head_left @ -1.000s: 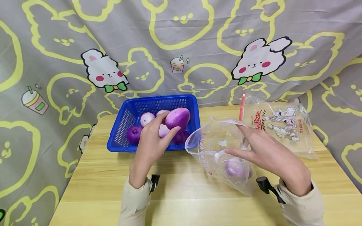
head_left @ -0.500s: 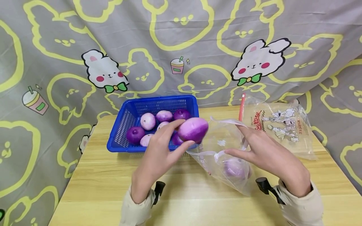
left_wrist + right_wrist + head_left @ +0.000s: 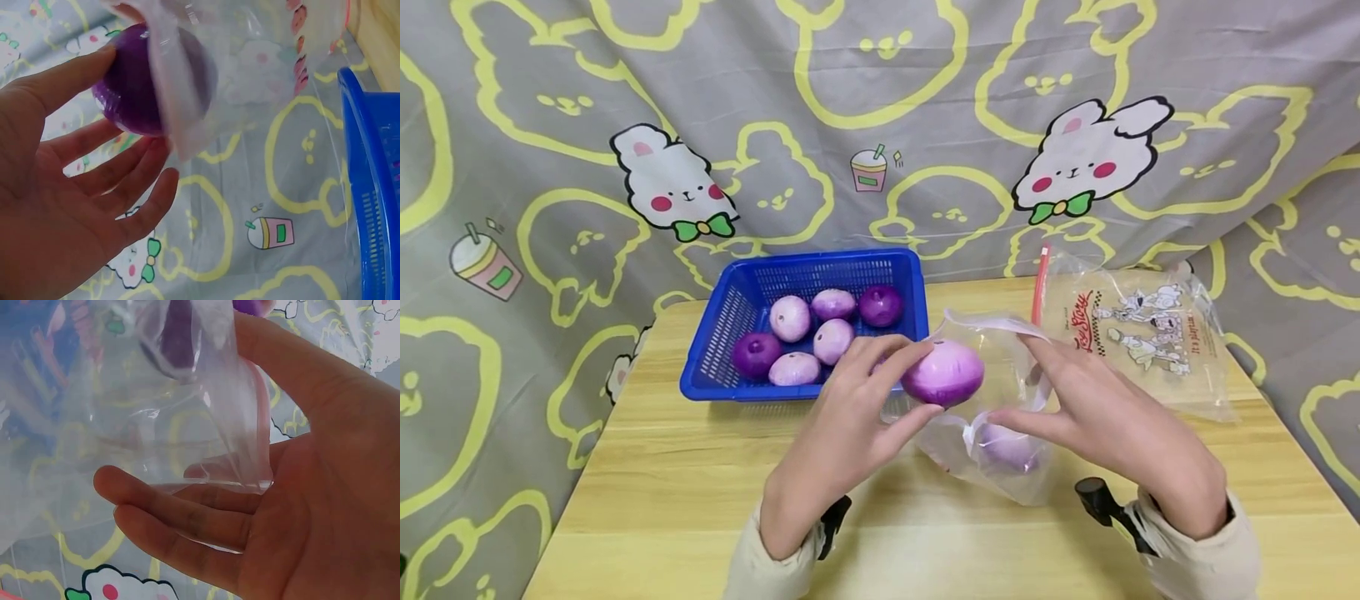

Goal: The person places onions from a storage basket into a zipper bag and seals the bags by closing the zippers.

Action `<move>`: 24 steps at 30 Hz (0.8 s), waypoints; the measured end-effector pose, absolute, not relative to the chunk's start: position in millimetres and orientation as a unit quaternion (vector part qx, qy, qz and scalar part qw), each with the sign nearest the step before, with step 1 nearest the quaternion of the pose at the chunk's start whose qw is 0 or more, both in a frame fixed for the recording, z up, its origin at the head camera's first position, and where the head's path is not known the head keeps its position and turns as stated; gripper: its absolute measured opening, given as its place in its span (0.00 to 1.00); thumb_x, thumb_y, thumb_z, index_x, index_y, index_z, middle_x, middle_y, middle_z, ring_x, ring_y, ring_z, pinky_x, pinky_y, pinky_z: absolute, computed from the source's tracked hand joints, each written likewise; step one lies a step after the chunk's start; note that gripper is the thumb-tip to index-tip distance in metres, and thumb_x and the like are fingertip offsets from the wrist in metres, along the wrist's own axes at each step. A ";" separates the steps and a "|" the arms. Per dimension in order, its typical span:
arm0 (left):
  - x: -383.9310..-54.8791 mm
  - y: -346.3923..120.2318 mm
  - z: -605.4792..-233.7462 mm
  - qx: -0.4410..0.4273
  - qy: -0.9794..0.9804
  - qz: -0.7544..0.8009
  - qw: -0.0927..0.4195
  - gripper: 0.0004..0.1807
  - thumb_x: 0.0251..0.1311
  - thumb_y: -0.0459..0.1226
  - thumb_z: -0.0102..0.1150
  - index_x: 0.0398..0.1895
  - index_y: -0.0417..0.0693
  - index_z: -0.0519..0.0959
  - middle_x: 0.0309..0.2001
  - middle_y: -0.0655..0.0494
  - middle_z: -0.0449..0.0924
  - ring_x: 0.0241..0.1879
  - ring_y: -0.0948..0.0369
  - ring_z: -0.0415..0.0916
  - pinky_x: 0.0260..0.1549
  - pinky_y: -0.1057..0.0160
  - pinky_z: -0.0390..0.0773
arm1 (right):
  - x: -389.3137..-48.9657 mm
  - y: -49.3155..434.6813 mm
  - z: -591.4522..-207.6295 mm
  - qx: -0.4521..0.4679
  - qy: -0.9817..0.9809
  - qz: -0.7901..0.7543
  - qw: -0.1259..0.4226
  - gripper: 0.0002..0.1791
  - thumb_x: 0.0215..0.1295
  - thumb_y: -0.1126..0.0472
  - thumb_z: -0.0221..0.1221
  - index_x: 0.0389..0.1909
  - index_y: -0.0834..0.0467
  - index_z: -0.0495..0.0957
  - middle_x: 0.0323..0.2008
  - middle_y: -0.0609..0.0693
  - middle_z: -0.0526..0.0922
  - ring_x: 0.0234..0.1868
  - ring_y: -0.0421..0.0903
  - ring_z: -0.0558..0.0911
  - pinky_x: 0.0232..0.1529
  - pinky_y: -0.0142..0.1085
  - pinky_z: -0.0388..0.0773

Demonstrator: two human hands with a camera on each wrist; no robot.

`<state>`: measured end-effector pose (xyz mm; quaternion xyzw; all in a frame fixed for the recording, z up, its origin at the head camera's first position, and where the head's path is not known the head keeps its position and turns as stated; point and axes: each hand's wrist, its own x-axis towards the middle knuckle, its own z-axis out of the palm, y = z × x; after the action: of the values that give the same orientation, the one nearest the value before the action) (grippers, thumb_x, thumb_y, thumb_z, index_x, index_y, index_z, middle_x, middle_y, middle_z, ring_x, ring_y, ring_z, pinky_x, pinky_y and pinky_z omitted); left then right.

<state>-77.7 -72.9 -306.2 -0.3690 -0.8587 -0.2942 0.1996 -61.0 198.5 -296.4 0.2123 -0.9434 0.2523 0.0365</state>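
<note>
My left hand (image 3: 842,433) pinches a red onion (image 3: 943,375) between thumb and fingers, right at the mouth of a clear plastic bag (image 3: 1003,346). In the left wrist view the bag's edge overlaps the far side of this onion (image 3: 128,81). With my right hand (image 3: 1101,412) I hold the bag's rim, thumb and fingers spread so the mouth gapes. Another red onion (image 3: 1009,450) lies low inside the bag, blurred by the plastic. In the right wrist view, the bag's edge (image 3: 259,425) runs between thumb and fingers of my right hand (image 3: 312,506).
A blue plastic basket (image 3: 745,392) stands at the back left with several red onions (image 3: 790,318) in it. Behind the right hand lies a second clear bag (image 3: 1150,333) with a red slider and printed cartoon figures. A patterned cloth (image 3: 925,75) hangs behind the wooden table (image 3: 647,492).
The left hand has carried the onion from over the basket rightward to the bag's mouth. The right hand has stayed nearly in place on the rim.
</note>
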 end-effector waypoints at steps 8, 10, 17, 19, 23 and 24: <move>-78.4 -72.3 -310.8 -0.330 -0.895 -0.219 0.204 0.27 0.50 0.44 0.77 0.55 0.53 0.82 0.71 0.42 0.58 0.69 0.45 0.55 0.67 0.44 0.60 | -61.1 196.1 -296.7 0.218 -0.941 0.255 0.039 0.44 0.60 0.34 0.63 0.73 0.43 0.59 0.31 0.39 0.77 0.32 0.34 0.76 0.38 0.39 0.77; -78.7 -73.1 -311.4 -0.331 -0.899 -0.208 0.198 0.27 0.50 0.43 0.77 0.56 0.51 0.81 0.72 0.43 0.58 0.68 0.45 0.56 0.67 0.44 0.61 | -61.6 196.5 -296.7 0.216 -0.942 0.255 0.039 0.44 0.60 0.34 0.63 0.73 0.43 0.60 0.33 0.40 0.78 0.32 0.35 0.77 0.38 0.40 0.78; -80.2 -74.4 -314.0 -0.325 -0.916 -0.172 0.162 0.33 0.53 0.43 0.75 0.62 0.45 0.75 0.69 0.42 0.64 0.64 0.44 0.65 0.59 0.43 0.70 | -64.9 199.7 -297.2 0.214 -0.944 0.245 0.046 0.45 0.59 0.34 0.64 0.73 0.48 0.61 0.36 0.45 0.81 0.34 0.39 0.79 0.40 0.44 0.79; -80.8 -74.7 -314.2 -0.322 -0.921 -0.169 0.137 0.34 0.57 0.44 0.72 0.65 0.45 0.73 0.69 0.42 0.66 0.64 0.45 0.66 0.60 0.43 0.70 | -66.3 200.7 -297.1 0.213 -0.946 0.242 0.044 0.45 0.59 0.34 0.64 0.72 0.50 0.62 0.38 0.46 0.82 0.35 0.40 0.80 0.41 0.45 0.79; -80.4 -76.6 -313.3 -0.326 -0.923 -0.180 0.102 0.32 0.63 0.45 0.66 0.68 0.45 0.71 0.69 0.43 0.66 0.66 0.47 0.65 0.63 0.44 0.68 | -69.1 203.5 -295.9 0.203 -0.946 0.249 0.031 0.44 0.58 0.35 0.65 0.69 0.54 0.64 0.35 0.46 0.83 0.34 0.41 0.82 0.38 0.45 0.81; -80.0 -77.4 -312.8 -0.328 -0.921 -0.185 0.098 0.31 0.65 0.46 0.65 0.68 0.45 0.71 0.69 0.43 0.66 0.67 0.48 0.65 0.64 0.45 0.67 | -69.9 204.4 -295.6 0.197 -0.947 0.252 0.031 0.44 0.58 0.35 0.66 0.68 0.54 0.65 0.35 0.47 0.83 0.34 0.41 0.82 0.39 0.46 0.81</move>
<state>-80.0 -77.4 -312.8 -0.3278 -0.9214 -0.1846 0.0978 -69.9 204.4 -295.6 0.1969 -0.9471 0.2516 0.0309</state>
